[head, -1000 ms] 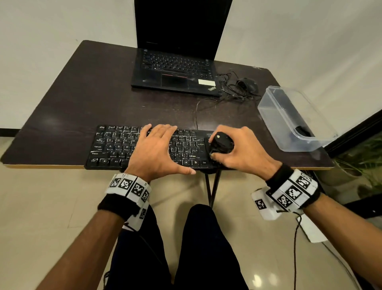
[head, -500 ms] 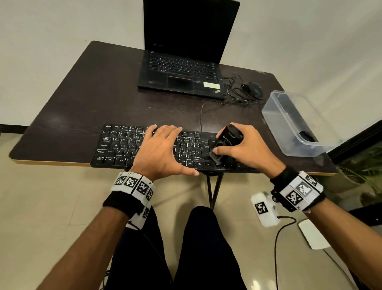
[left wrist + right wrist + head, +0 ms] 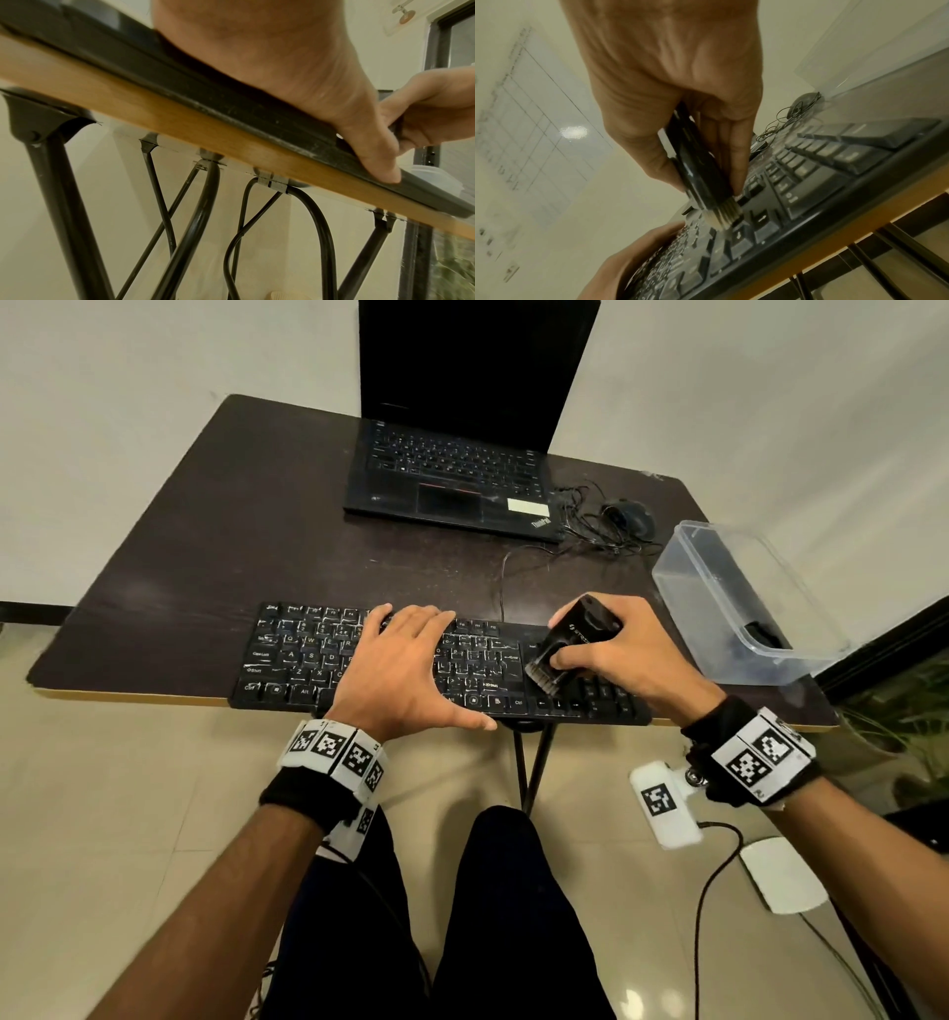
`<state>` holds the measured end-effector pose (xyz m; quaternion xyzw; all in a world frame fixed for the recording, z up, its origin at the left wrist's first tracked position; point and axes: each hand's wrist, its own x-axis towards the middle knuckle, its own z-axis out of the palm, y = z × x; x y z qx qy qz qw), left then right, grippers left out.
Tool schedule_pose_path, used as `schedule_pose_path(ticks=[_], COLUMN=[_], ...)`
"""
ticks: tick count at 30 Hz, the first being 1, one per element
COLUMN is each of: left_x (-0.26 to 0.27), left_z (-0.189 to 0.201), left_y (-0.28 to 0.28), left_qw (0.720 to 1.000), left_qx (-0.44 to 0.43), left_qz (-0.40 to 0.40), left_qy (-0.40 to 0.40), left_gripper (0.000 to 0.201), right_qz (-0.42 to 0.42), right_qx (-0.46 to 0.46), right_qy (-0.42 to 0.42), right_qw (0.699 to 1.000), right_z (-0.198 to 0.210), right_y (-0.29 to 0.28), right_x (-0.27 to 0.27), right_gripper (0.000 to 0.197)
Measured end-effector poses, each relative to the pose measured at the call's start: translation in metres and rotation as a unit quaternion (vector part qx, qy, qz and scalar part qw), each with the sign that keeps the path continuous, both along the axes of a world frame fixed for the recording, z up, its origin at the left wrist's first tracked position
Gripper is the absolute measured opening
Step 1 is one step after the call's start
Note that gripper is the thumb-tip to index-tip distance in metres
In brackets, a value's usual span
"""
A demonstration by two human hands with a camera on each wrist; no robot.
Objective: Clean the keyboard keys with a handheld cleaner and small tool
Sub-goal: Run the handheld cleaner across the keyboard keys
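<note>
A black keyboard [image 3: 303,660] lies along the front edge of the dark table [image 3: 246,531]. My left hand [image 3: 400,670] lies flat on its middle keys with the fingers straight, and the thumb [image 3: 377,162] reaches over the keyboard's front edge [image 3: 231,113]. My right hand [image 3: 626,654] grips a black handheld cleaner [image 3: 570,644] with a brush head. Its bristles [image 3: 725,215] touch the keys near the arrow cluster on the keyboard's right part [image 3: 808,182].
A shut-off black laptop [image 3: 462,469] stands at the back of the table, with a mouse [image 3: 629,516] and tangled cable to its right. A clear plastic box [image 3: 739,603] holding a small dark item sits at the right edge. Metal table legs [image 3: 64,203] are below.
My right hand has tilted the cleaner so its brush end points down-left onto the keys. My left hand stays flat on the keyboard. The head view has shifted slightly.
</note>
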<state>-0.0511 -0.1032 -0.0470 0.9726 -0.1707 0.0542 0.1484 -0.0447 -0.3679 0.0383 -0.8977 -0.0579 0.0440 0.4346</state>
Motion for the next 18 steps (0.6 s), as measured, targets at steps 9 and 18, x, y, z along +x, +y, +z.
schedule_pose_path(ticks=[9, 18], left_x=[0.001, 0.0], left_z=[-0.002, -0.004], left_y=[0.0, 0.0], left_qw=[1.0, 1.0], left_qx=[-0.002, -0.008], left_qz=[0.0, 0.0], left_qy=[-0.006, -0.015], left_gripper=[0.148, 0.147], right_qz=[0.078, 0.115], right_qx=[-0.08, -0.124], right_qy=[-0.02, -0.068], right_qw=[0.994, 0.983], right_z=[-0.004, 0.004], right_y=[0.018, 0.024], right_x=[-0.006, 0.0], right_gripper=[0.03, 0.027])
